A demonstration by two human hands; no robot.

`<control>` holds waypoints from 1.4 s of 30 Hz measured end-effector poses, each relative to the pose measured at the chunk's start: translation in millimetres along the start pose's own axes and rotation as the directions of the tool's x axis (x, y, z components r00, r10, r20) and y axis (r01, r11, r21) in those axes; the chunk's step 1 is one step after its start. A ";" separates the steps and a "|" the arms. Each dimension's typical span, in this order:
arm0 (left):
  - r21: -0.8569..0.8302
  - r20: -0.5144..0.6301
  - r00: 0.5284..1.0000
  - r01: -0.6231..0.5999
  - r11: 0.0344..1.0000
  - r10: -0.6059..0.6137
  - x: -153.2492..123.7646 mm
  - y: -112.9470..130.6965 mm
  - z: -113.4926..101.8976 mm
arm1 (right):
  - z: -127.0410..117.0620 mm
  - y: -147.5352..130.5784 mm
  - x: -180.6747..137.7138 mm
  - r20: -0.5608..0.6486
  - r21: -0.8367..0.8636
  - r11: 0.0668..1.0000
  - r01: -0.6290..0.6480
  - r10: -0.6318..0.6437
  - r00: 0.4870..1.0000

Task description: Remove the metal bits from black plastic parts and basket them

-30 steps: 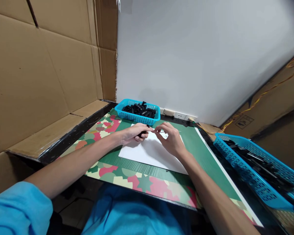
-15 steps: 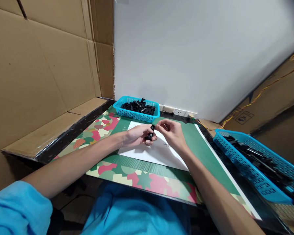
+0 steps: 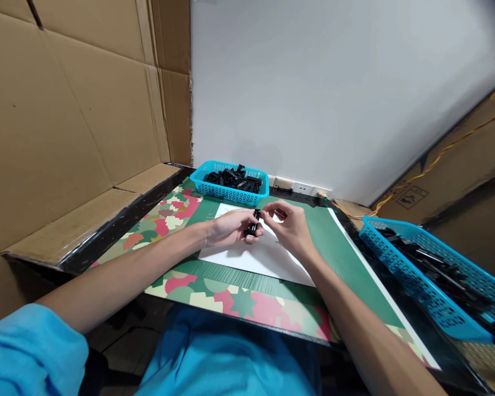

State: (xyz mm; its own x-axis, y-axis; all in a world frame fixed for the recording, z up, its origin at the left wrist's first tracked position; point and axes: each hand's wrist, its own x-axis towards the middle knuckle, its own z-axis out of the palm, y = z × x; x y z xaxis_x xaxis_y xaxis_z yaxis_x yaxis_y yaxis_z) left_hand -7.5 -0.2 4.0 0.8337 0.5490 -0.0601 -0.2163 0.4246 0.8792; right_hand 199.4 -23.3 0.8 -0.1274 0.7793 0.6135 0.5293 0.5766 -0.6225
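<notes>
1. Evidently the black part [image 3: 253, 225] is the centre of attention: it stands tilted in the left hand [image 3: 227, 227], fingers closed round it, thumb near its upper end.
2. Just beside that end, the right hand [image 3: 287, 221] has thumb and forefinger nearly together; I cannot tell whether they pinch something small.
3. For good work here, the left grip should be firm and its thumb clear of the end, so the right fingertips can work straight and lightly.
4. Beneath both hands lies a white sheet [image 3: 259, 265], a sensible backdrop for spotting anything dropped.
5. Beyond the left hand sits a blue basket [image 3: 220, 191] of black pieces; well right of the right hand, another basket [image 3: 427, 300] rests on the desk [image 3: 424, 325].
</notes>
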 end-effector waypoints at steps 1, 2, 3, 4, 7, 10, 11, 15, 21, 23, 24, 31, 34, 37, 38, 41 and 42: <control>-0.006 0.005 1.000 0.002 1.000 -0.002 0.1 0.2 -0.3 | 0.4 0.8 -0.2 -0.009 -0.029 0.999 0.027 -0.027 1.000; -0.012 0.008 1.000 0.005 1.000 -0.005 0.0 0.4 -0.4 | 0.7 1.3 -0.3 -0.017 -0.059 0.997 0.055 -0.056 0.998; -0.016 0.011 1.000 0.009 1.000 -0.009 -0.2 0.7 -0.4 | 0.9 1.7 -0.4 -0.024 -0.089 0.993 0.083 -0.086 0.996; -0.020 0.013 1.000 0.013 1.000 -0.013 -0.4 1.0 -0.1 | 1.0 1.9 -0.5 -0.028 -0.115 0.987 0.110 -0.114 0.993; -0.020 0.015 1.000 0.005 1.000 -0.004 -1.3 1.4 1.2 | 0.4 2.1 -1.1 -0.036 -0.175 0.970 0.169 -0.178 0.983; -0.023 0.003 1.000 -0.019 1.000 0.019 -1.2 0.5 1.7 | -0.8 2.9 -1.8 -0.038 -0.211 0.959 0.191 -0.203 0.978; -0.028 -0.005 1.000 -0.023 0.999 0.023 -0.7 -0.1 1.5 | -1.3 3.4 -2.0 -0.032 -0.221 0.956 0.193 -0.205 0.978; -0.072 -0.040 0.999 -0.022 0.997 0.020 2.6 -3.8 -0.4 | -2.7 4.4 -2.0 0.023 -0.247 0.951 0.188 -0.188 0.982; -0.014 -0.066 0.998 -0.008 1.000 0.007 4.6 -7.4 -2.4 | -5.0 1.7 -1.1 0.167 -0.184 0.970 0.160 -0.129 0.977; -0.003 -0.058 0.998 -0.011 1.000 0.011 4.0 -7.2 -1.6 | -6.0 1.5 -1.0 0.207 -0.168 0.976 0.141 -0.105 0.973; 0.005 -0.057 0.998 -0.017 1.000 0.018 3.6 -7.0 -1.0 | -6.6 1.6 -0.9 0.218 -0.163 0.978 0.132 -0.095 0.971; 0.067 -0.110 0.994 -0.009 0.998 0.016 0.9 -4.8 5.4 | -9.3 6.5 -1.4 0.228 -0.159 0.978 0.134 -0.096 0.969; 0.088 -0.107 0.994 0.011 0.996 -0.002 0.0 -5.0 6.1 | -10.4 10.5 -1.5 0.246 -0.186 0.969 0.162 -0.113 0.963; 0.090 -0.084 0.996 0.019 0.996 -0.011 1.0 -7.6 2.9 | -11.0 15.0 -1.5 0.251 -0.219 0.958 0.184 -0.126 0.960; 0.081 -0.077 0.997 0.017 0.997 -0.010 1.8 -8.9 1.2 | -11.1 16.4 -1.5 0.251 -0.228 0.955 0.189 -0.130 0.959; 0.043 -0.067 0.998 0.015 0.999 -0.012 4.6 -12.6 -3.1 | -10.7 19.3 -1.2 0.255 -0.247 0.949 0.196 -0.132 0.958; 0.033 -0.066 0.998 0.016 0.999 -0.014 5.4 -13.7 -3.9 | -10.6 19.7 -1.1 0.257 -0.254 0.947 0.196 -0.130 0.958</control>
State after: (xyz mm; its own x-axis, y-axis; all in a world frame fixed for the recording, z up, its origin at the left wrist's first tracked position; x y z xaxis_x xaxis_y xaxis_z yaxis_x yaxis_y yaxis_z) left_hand -2.0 -0.3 -10.1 0.8010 0.5896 -0.1038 -0.1856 0.4093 0.8933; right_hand 218.8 -15.4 -7.0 -0.4062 0.7347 0.5434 0.6891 0.6368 -0.3459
